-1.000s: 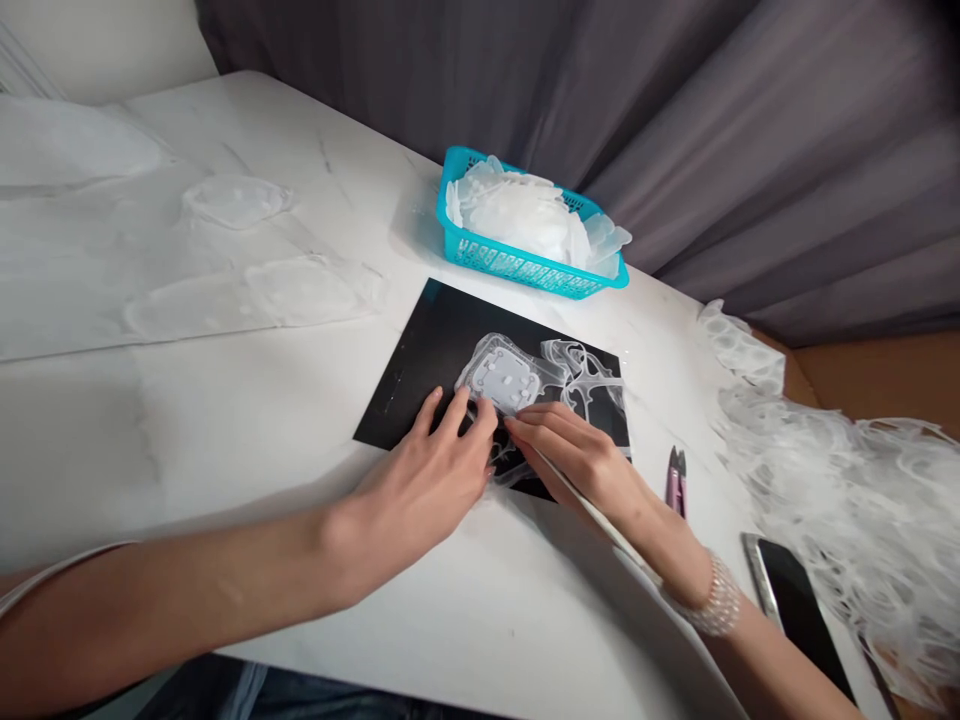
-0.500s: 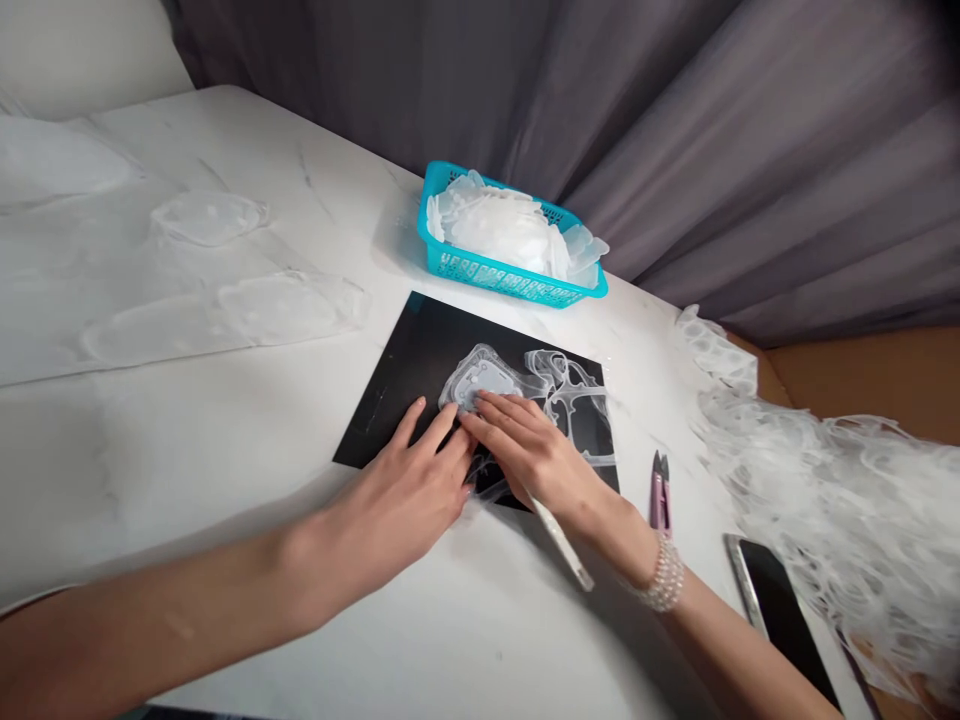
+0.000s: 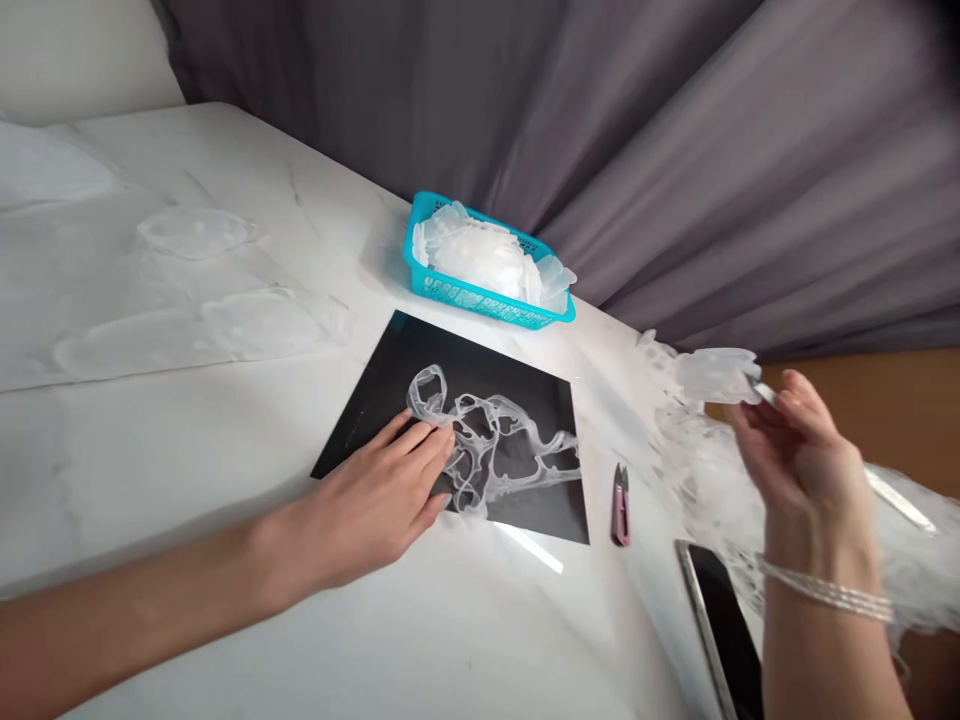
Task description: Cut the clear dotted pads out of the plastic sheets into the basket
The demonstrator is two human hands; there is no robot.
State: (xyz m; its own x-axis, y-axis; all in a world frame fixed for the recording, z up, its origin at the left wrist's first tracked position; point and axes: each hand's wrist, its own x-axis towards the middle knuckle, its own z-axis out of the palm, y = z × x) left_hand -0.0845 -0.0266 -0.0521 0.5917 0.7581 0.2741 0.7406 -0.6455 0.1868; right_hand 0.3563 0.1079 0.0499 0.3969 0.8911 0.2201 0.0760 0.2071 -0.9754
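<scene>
In the middle of the frame, the left hand (image 3: 382,500) lies palm down with its fingers extended and a little apart, so it is open; its fingertips rest on a web of clear plastic strips (image 3: 517,484), which lies over a black mat (image 3: 375,400). The right hand (image 3: 810,460), at the right side of the frame, is raised with the fingers curled, and it grips a slim white tool (image 3: 904,502), whose handle comes out behind the hand. At these fingertips there is also a translucent plastic piece (image 3: 716,375), in the right part of the frame, above a heap of clear scraps (image 3: 701,470); how exactly the fingers and the tool share the hold of it, I cannot tell. Near the right edge of the mat lie small pink snips (image 3: 620,515), with the blades pointing upward in the frame, and a phone (image 3: 724,630) lies at the lower right, beside the right forearm. At the upper centre stands a blue basket (image 3: 472,300), filled with whitish pieces (image 3: 480,258). A translucent sheet (image 3: 165,290) with rounded shapes covers the left part of the table (image 3: 187,450).
</scene>
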